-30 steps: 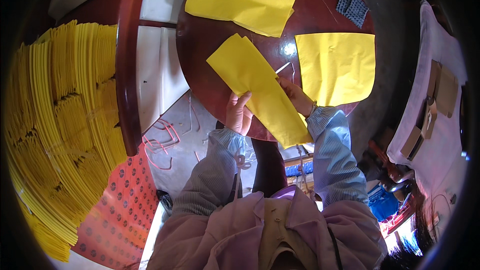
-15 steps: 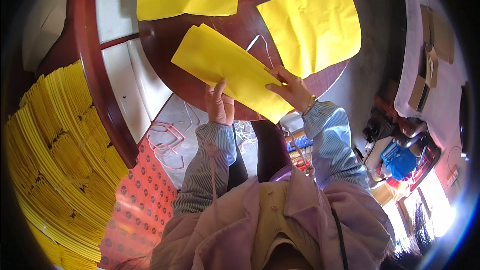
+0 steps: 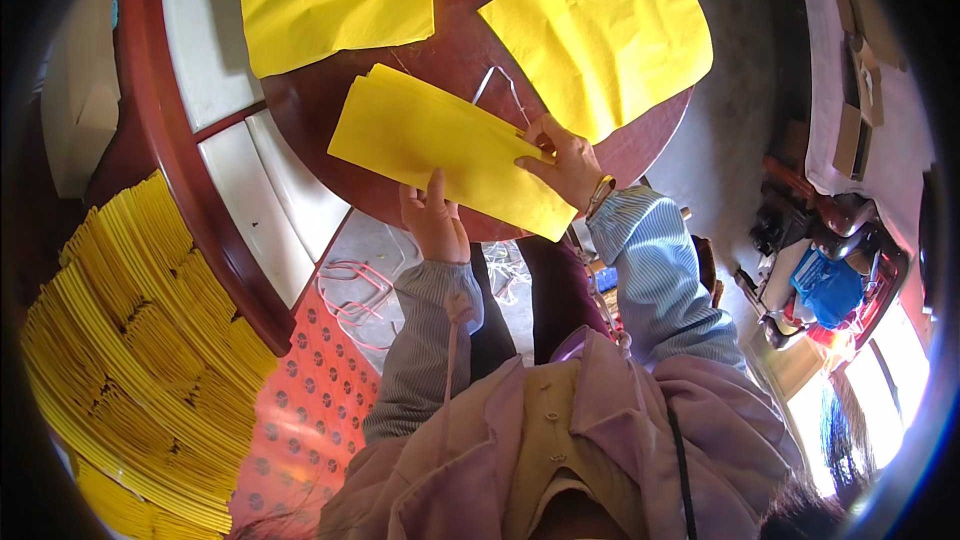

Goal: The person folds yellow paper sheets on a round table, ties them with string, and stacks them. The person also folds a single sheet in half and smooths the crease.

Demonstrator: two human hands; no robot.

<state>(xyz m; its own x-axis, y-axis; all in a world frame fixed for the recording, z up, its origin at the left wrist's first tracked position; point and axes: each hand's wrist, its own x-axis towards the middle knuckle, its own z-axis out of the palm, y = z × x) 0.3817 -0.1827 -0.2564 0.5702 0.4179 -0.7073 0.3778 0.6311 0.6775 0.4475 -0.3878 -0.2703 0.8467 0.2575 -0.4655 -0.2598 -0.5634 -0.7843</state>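
A folded stack of yellow paper (image 3: 440, 148) slants across the near part of the round dark-red table, its layers showing at the upper left end. At its right part my right hand (image 3: 565, 166) grips it, thumb on top and fingers along the far edge. My left hand (image 3: 436, 224) holds the near edge, one finger over the paper and the others partly hidden beneath. Two flatter piles of yellow sheets lie beyond: a yellow pile (image 3: 340, 5) at far left and a creased yellow pile (image 3: 605, 35) at right. A thin white strip (image 3: 497, 75) lies between them.
The round table (image 3: 455, 65) has its curved edge before me. At left stands a red-framed bench with white panels (image 3: 262, 200). Beside it, bundled yellow paper stacks (image 3: 150, 340) rest near a red patterned sheet (image 3: 310, 405). Pink straps (image 3: 355, 290) lie on the floor.
My view has shifted, so the table's things sit further left. The folded yellow paper stays between both hands and lies slightly flatter. My left fingers have shifted a little along its near edge.
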